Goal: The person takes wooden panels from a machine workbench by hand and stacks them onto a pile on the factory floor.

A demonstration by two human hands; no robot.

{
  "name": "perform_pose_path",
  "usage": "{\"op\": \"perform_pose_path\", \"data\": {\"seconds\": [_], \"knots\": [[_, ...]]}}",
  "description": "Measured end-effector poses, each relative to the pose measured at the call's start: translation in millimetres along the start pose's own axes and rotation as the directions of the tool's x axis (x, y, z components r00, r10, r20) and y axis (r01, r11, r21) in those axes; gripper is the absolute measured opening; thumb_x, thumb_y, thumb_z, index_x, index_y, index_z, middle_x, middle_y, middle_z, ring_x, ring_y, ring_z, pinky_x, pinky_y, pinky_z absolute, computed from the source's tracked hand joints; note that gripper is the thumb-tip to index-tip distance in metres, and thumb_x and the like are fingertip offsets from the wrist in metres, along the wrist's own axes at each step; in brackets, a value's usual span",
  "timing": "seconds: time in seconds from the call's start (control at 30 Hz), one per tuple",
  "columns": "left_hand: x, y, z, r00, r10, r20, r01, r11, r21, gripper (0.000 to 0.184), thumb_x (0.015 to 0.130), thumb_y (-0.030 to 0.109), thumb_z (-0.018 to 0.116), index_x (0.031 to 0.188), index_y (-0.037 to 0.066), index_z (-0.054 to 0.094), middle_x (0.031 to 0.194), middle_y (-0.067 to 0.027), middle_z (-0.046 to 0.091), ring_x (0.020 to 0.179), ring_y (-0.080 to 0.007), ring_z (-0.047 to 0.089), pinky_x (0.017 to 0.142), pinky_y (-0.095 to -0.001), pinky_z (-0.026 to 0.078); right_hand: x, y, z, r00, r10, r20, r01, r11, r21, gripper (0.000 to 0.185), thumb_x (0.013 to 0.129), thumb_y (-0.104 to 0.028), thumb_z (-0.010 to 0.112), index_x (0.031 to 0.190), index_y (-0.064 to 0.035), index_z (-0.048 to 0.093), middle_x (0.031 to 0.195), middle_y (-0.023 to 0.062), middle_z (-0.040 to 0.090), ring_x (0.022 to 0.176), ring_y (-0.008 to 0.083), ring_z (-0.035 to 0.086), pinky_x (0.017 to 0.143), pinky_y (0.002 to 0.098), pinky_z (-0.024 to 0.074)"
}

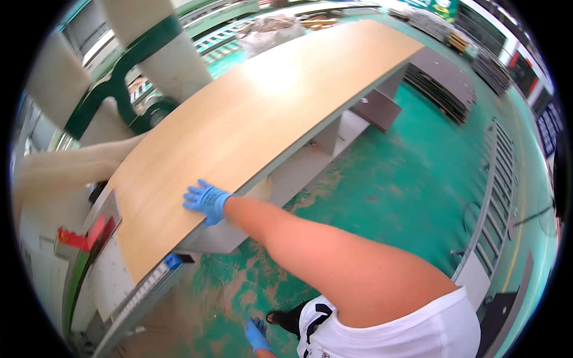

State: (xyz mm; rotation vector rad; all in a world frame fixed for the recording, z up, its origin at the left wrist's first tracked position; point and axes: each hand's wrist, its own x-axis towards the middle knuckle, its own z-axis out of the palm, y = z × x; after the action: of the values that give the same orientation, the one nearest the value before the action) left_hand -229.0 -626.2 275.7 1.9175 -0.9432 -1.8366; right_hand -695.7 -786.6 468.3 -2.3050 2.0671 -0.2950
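My right hand (207, 201), in a blue glove, lies with its fingers spread on a large light wood-coloured board (239, 125), close to the edge nearest me. It grips nothing. The bare right arm stretches across from the lower right. Low in the view, beside my body, hangs my left hand (257, 335), also blue-gloved; its fingers are a little apart and nothing shows in them. The board rests on a long machine table or frame, with grey shelf-like parts (298, 170) below its near edge. Its near-left end lies by a white surface (110, 280).
A red machine part (80, 237) and wide beige ducts (77, 170) stand on the left. Stacked dark panels (441, 80) lie on the green floor (370, 197) at the far right. A metal roller rack (492, 197) runs along the right. Dust marks the floor.
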Motion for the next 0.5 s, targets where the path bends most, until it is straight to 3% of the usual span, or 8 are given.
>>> {"op": "perform_pose_path", "data": {"seconds": [0.03,0.17,0.23,0.3,0.4,0.43,0.47,0.5], "knots": [[-11,-2,-3,1.0,0.028,-0.005,-0.028,1.0,0.005,0.058,0.094,0.039,0.052,0.14,0.005,0.042,0.124,-0.015,0.057,0.105,-0.0294,0.058,0.084,-0.0432,0.047,-1,-6,-6,1.0,0.011,0.011,-0.01,1.0,-0.014,0.088,0.077,-0.051,0.065,0.151,-0.0161,0.032,0.159,0.0115,0.024,0.147,0.0316,0.021,0.118,0.058,0.0104],[-36,-59,-23,0.999,-0.037,-0.022,0.036,0.999,-0.028,0.057,0.094,0.041,0.053,0.139,0.008,0.045,0.119,-0.0135,0.058,0.103,-0.0285,0.058,0.084,-0.0427,0.047,3,-6,8,1.0,-0.021,-0.001,0.021,1.0,-0.016,0.09,0.076,-0.051,0.067,0.151,-0.0152,0.032,0.159,0.012,0.025,0.147,0.0323,0.021,0.118,0.0564,0.0118],[-51,-102,-37,0.983,-0.129,-0.128,0.119,0.989,-0.086,0.048,0.095,0.041,0.05,0.129,0.006,0.051,0.108,-0.0124,0.063,0.089,-0.0252,0.061,0.076,-0.0372,0.051,2,-6,2,1.0,-0.004,-0.026,0.004,1.0,0.001,0.091,0.075,-0.05,0.068,0.151,-0.0149,0.033,0.158,0.0125,0.026,0.147,0.0328,0.021,0.118,0.0558,0.0125],[-35,-212,-81,0.951,-0.252,-0.176,0.215,0.955,-0.205,0.049,0.094,0.04,0.051,0.131,0.008,0.054,0.117,-0.0145,0.063,0.093,-0.0276,0.063,0.078,-0.0409,0.052,0,-8,-2,0.999,0.003,-0.047,-0.003,1.0,-0.019,0.092,0.073,-0.05,0.069,0.15,-0.0148,0.033,0.157,0.0137,0.027,0.146,0.033,0.023,0.118,0.0551,0.0143],[-95,-272,-93,0.907,-0.367,-0.206,0.347,0.929,-0.124,0.048,0.094,0.041,0.051,0.129,0.009,0.057,0.118,-0.0146,0.064,0.097,-0.0283,0.063,0.081,-0.0419,0.051,-6,-9,-12,0.998,-0.008,-0.057,0.004,0.998,-0.06,0.087,0.075,-0.046,0.069,0.149,-0.0139,0.036,0.155,0.0147,0.031,0.145,0.0336,0.026,0.117,0.0548,0.0185],[-114,-290,-93,0.901,-0.385,-0.201,0.371,0.923,-0.102,0.048,0.094,0.041,0.051,0.129,0.009,0.058,0.119,-0.0146,0.064,0.098,-0.0285,0.063,0.082,-0.0422,0.051,-6,-5,-9,0.995,-0.047,-0.085,0.041,0.997,-0.071,0.084,0.074,-0.044,0.071,0.146,-0.0131,0.04,0.152,0.0159,0.037,0.142,0.0338,0.032,0.116,0.0537,0.0227],[-133,-309,-90,0.897,-0.395,-0.197,0.388,0.919,-0.076,0.048,0.093,0.041,0.051,0.128,0.01,0.059,0.12,-0.0147,0.064,0.099,-0.0287,0.063,0.083,-0.0425,0.051,-3,-10,-25,0.997,-0.07,-0.008,0.07,0.996,-0.055,0.08,0.072,-0.042,0.072,0.142,-0.0115,0.045,0.147,0.0169,0.043,0.137,0.0355,0.037,0.114,0.0514,0.0267],[-151,-325,-86,0.897,-0.394,-0.2,0.394,0.918,-0.042,0.047,0.093,0.042,0.051,0.128,0.01,0.059,0.12,-0.0147,0.064,0.1,-0.029,0.063,0.084,-0.0429,0.051,1,4,16,0.94,-0.173,-0.293,0.169,0.985,-0.04,0.076,0.073,-0.039,0.073,0.139,-0.0098,0.048,0.142,0.018,0.047,0.133,0.0369,0.041,0.112,0.0492,0.0304]]}}
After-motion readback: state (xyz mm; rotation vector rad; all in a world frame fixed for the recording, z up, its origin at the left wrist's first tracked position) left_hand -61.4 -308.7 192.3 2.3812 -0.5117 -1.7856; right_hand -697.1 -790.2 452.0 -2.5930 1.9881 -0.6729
